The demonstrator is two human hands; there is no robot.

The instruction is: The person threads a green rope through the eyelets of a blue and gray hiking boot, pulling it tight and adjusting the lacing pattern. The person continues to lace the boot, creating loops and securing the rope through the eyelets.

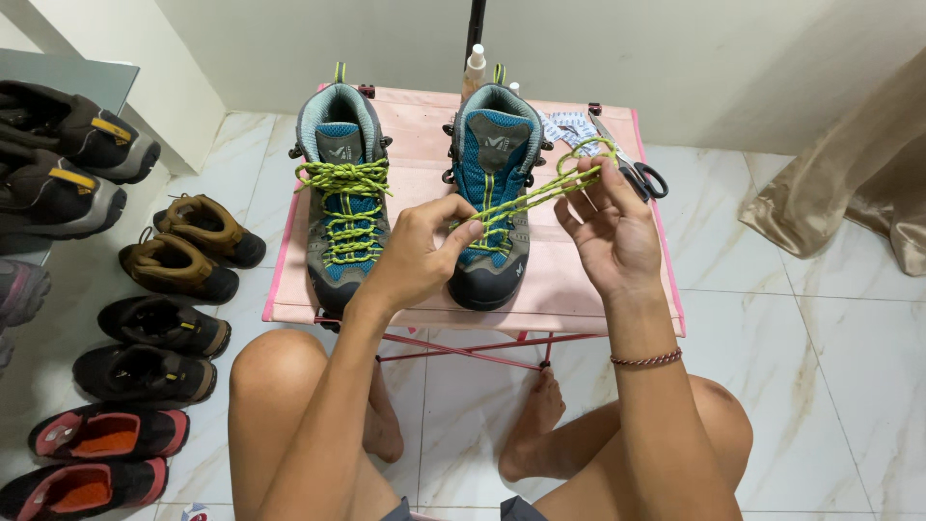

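Note:
Two grey and blue hiking boots stand side by side on a small pink folding table (424,135), toes toward me. The left boot (340,183) has its yellow-green lace wound and tied. The right boot (492,193) is partly laced. My left hand (420,246) pinches the yellow-green lace (526,198) just beside the right boot's lower eyelets. My right hand (608,227) holds the same lace's loose end up to the right, looped over its fingers near the boot's collar. A thin bracelet sits on that wrist.
Black-handled scissors (641,176) and a patterned packet (569,127) lie on the table's right rear corner. A small bottle (475,66) stands behind the boots. Several pairs of shoes (178,251) line the tiled floor at left. A tan curtain (858,183) hangs at right. My bare knees are below.

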